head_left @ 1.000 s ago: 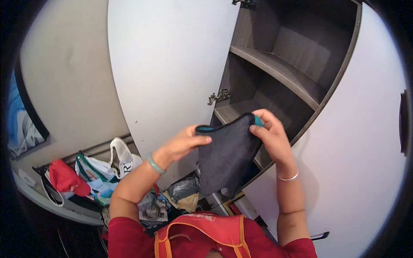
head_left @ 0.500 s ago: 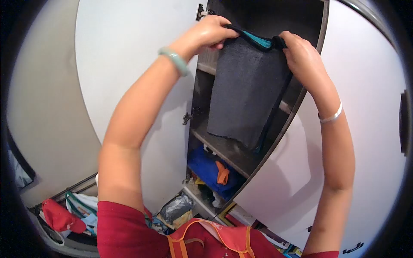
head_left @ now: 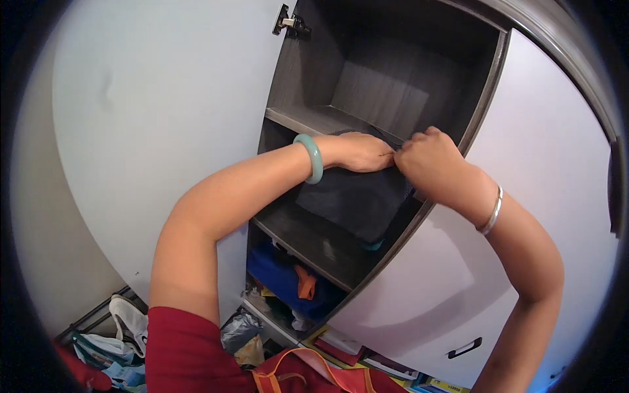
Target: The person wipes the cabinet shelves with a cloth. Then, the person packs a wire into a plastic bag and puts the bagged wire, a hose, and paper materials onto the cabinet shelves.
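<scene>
We have the dark grey cloth [head_left: 354,203] hanging below our two hands, in front of the open cupboard. Our left hand [head_left: 362,152] seems to pinch it near the top, with the fingers narrow. Our right hand [head_left: 429,160] is curled just beside those fingertips, but it is blurred, so we cannot tell if it holds the cloth too.

To handle it well, we should hold the top edge with both hands at the same level, and let the free part fall flat, without a twist. The hands are very near each other, so the fabric may bunch between them.

Behind our hands is the wooden shelf [head_left: 295,122], whose front edge could catch the cloth. The open white door [head_left: 164,131] limits our left elbow; to the right of our hands is the closed white door [head_left: 557,144]. Well below them lies a blue fabric item [head_left: 278,265] with an orange strap [head_left: 305,283].
</scene>
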`<state>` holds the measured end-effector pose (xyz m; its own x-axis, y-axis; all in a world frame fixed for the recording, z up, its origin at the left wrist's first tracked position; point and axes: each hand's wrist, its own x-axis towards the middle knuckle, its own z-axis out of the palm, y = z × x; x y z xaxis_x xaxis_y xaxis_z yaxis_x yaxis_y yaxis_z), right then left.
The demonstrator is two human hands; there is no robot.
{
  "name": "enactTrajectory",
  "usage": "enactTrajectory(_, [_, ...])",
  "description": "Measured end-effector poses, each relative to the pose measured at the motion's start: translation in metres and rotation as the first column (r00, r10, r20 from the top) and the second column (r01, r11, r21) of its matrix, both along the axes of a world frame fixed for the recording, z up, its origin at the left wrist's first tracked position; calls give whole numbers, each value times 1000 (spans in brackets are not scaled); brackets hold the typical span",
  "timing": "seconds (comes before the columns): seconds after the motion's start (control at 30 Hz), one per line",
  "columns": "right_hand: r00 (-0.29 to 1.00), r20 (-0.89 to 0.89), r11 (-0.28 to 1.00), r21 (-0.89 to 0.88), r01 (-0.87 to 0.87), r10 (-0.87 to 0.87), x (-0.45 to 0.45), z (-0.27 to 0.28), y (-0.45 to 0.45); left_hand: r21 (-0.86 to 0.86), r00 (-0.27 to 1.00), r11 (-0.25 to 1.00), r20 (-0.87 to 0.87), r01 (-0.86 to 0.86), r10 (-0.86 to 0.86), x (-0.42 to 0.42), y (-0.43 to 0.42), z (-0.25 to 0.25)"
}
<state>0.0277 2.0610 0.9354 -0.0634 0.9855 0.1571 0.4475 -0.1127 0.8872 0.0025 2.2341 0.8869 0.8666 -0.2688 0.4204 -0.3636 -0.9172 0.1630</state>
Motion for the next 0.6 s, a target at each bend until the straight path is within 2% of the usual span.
enactTrajectory(0.03, [998,31,994,-85,65,-62,-6,0,-6,-8,1000,1000,4,10,-10,2,-1,0])
enactTrajectory(0.1, [993,54,988,-115,107,-101,-10,0,-20,133,992,983,-37,123,-119,9,-4,3])
enactTrajectory(0.13, [989,72,979,-146,140,-130,-12,2,-25,148,987,986,-147,82,-60,7,-9,10])
enactTrajectory(0.17, [987,83,977,-151,148,-136,-15,7,-32,129,976,982,-187,140,-114,10,-12,13])
enactTrajectory(0.23, [994,54,995,21,-100,98,-16,19,-44,96,961,976,-218,197,-172,24,-17,16])
enactTrajectory(0.27, [994,58,995,8,-97,97,-12,24,-47,90,940,964,-262,249,-218,33,-22,17])
enactTrajectory(0.33, [975,4,962,159,-221,224,-4,31,-53,73,915,951,-303,301,-266,49,-31,20])
enactTrajectory(0.4, [969,-24,961,134,-242,247,1,35,-52,8,870,967,-440,253,-224,60,-37,24])
enactTrajectory(0.47, [978,-29,972,121,-202,207,-1,36,-48,-24,867,976,-455,216,-203,64,-40,26])
enactTrajectory(0.53, [972,-47,968,119,-222,229,0,37,-44,100,796,940,-565,325,-215,97,-41,23])
enactTrajectory(0.57, [966,-59,962,125,-242,251,0,36,-43,90,798,942,-561,323,-220,109,-41,24])
enactTrajectory(0.6, [966,-60,963,114,-245,253,1,36,-42,165,825,944,-544,284,-153,112,-42,27])
